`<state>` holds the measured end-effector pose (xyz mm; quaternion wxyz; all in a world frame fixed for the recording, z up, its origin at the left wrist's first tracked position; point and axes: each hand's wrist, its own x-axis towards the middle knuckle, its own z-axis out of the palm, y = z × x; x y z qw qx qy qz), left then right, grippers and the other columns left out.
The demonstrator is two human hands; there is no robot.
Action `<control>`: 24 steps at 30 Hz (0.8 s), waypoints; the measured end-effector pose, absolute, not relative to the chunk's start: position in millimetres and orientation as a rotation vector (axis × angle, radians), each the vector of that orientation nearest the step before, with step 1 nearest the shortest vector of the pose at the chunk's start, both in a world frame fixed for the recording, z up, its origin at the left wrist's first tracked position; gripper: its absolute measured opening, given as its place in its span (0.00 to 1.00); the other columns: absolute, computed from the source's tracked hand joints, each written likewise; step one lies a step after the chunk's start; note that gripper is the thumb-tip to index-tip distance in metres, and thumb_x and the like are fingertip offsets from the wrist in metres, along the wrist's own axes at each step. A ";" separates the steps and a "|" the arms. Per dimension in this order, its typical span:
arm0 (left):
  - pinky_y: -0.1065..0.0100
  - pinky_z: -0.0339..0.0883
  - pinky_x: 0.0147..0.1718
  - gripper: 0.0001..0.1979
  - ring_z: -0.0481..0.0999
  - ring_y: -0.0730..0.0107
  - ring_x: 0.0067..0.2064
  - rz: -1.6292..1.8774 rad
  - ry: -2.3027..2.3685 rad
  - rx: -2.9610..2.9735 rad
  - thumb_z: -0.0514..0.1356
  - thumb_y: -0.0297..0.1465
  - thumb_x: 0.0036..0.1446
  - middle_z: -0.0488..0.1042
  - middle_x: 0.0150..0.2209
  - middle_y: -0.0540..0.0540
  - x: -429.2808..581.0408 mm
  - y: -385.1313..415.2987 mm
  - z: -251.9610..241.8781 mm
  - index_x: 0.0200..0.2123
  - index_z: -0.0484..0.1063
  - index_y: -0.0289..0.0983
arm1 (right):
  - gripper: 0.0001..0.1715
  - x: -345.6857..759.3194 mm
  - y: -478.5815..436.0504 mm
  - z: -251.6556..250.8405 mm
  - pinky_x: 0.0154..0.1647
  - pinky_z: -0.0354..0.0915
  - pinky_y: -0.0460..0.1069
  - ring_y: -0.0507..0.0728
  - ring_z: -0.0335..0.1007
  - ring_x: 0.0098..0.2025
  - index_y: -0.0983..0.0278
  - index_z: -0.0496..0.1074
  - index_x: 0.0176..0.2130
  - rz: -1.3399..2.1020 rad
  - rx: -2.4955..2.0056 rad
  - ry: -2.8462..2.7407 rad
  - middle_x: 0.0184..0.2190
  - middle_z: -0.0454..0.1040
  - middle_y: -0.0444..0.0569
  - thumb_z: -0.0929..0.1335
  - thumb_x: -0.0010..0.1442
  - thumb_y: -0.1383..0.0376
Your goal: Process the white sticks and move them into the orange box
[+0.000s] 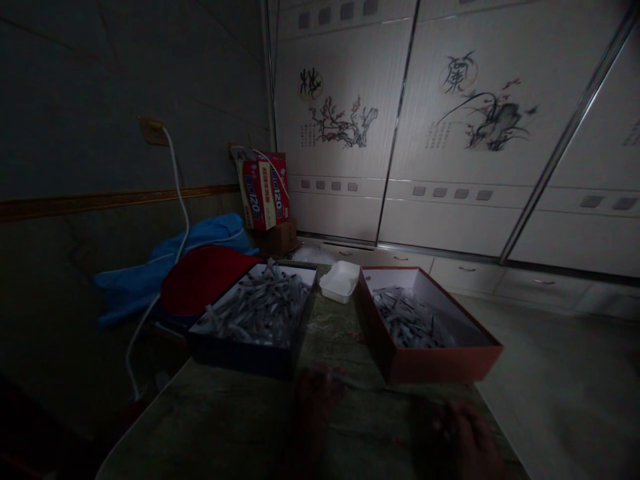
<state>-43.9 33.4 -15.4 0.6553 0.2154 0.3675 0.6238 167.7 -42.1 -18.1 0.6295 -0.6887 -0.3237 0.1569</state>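
Observation:
My left hand (317, 393) is above the table in front of the dark blue box, its fingers closed on a thin, pale, stick-like piece (354, 382) that points to the right. To the right, near the table's front right edge, my right hand (465, 430) is curled and blurred; what its fingers hold, if anything, I cannot make out. The dark blue box (240, 357) is heaped with thin grey-white pieces (265, 303), seemingly in clear plastic. Fewer similar pieces (407, 317) lie inside the orange-red box (445, 363).
Between the far ends of the boxes stands a white plastic tray (341, 281) on the table (225, 420). A red round object (207, 277), blue fabric (200, 240) and a white cable (175, 180) are at the left. Behind stand a red carton (265, 190) and sliding cabinet doors (340, 213).

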 end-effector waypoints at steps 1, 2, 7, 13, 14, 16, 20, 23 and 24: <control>0.62 0.72 0.31 0.18 0.78 0.59 0.34 1.424 0.866 0.510 0.72 0.36 0.33 0.78 0.30 0.45 -43.6 33.9 -16.0 0.28 0.71 0.36 | 0.18 162.6 -41.6 -12.1 0.23 0.67 0.50 0.58 0.72 0.26 0.58 0.70 0.31 0.391 -1.548 -0.715 0.27 0.75 0.47 0.71 0.44 0.50; 0.64 0.71 0.28 0.17 0.78 0.61 0.31 1.432 0.893 0.530 0.72 0.36 0.33 0.77 0.28 0.46 -43.6 34.4 -16.3 0.26 0.71 0.36 | 0.18 156.1 -41.0 -5.4 0.23 0.67 0.50 0.57 0.72 0.25 0.58 0.69 0.32 0.427 -1.522 -0.671 0.25 0.75 0.46 0.69 0.47 0.49; 0.70 0.65 0.24 0.13 0.71 0.72 0.22 1.445 0.897 0.602 0.70 0.37 0.37 0.71 0.19 0.52 -46.9 34.1 -12.3 0.20 0.71 0.37 | 0.15 136.5 -38.8 23.4 0.22 0.66 0.48 0.55 0.71 0.20 0.58 0.65 0.31 0.512 -1.495 -0.545 0.19 0.73 0.41 0.63 0.56 0.49; 0.69 0.64 0.23 0.12 0.70 0.70 0.22 1.403 0.919 0.662 0.69 0.37 0.39 0.72 0.20 0.51 -42.2 30.8 -10.7 0.23 0.73 0.37 | 0.17 122.1 -30.0 20.2 0.26 0.67 0.50 0.58 0.74 0.26 0.58 0.68 0.33 0.486 -1.453 -0.740 0.24 0.77 0.46 0.63 0.56 0.49; 0.69 0.63 0.22 0.11 0.69 0.70 0.21 1.371 0.912 0.695 0.68 0.37 0.39 0.72 0.19 0.51 -41.1 29.8 -11.5 0.24 0.73 0.37 | 0.17 114.1 -28.1 16.9 0.27 0.67 0.49 0.58 0.75 0.28 0.58 0.68 0.33 0.492 -1.434 -0.790 0.25 0.77 0.46 0.63 0.56 0.49; 0.69 0.63 0.22 0.10 0.69 0.70 0.21 1.293 0.887 0.784 0.67 0.36 0.41 0.72 0.18 0.51 -40.1 26.7 -13.2 0.25 0.74 0.37 | 0.18 96.0 -25.7 10.1 0.30 0.68 0.49 0.59 0.75 0.32 0.59 0.68 0.34 0.490 -1.412 -0.839 0.29 0.78 0.48 0.62 0.57 0.48; 0.69 0.65 0.26 0.07 0.72 0.68 0.24 1.156 0.790 0.939 0.65 0.34 0.45 0.75 0.22 0.48 -41.2 19.7 -18.4 0.25 0.74 0.36 | 0.20 70.4 -26.6 4.0 0.30 0.67 0.49 0.59 0.73 0.32 0.59 0.69 0.35 0.433 -1.463 -0.859 0.30 0.76 0.49 0.62 0.57 0.47; 0.68 0.65 0.24 0.11 0.74 0.68 0.24 1.063 0.634 0.909 0.67 0.35 0.42 0.76 0.24 0.47 -40.1 17.8 -24.7 0.29 0.74 0.36 | 0.21 74.5 -24.3 15.2 0.29 0.66 0.49 0.58 0.72 0.31 0.61 0.68 0.36 0.373 -1.494 -0.870 0.31 0.75 0.50 0.60 0.58 0.48; 0.68 0.66 0.23 0.14 0.75 0.67 0.24 1.022 0.583 0.885 0.69 0.35 0.40 0.77 0.25 0.46 -39.0 17.8 -27.0 0.31 0.74 0.36 | 0.21 81.1 -21.2 22.6 0.29 0.65 0.49 0.58 0.71 0.31 0.61 0.68 0.36 0.362 -1.495 -0.879 0.31 0.75 0.50 0.60 0.58 0.48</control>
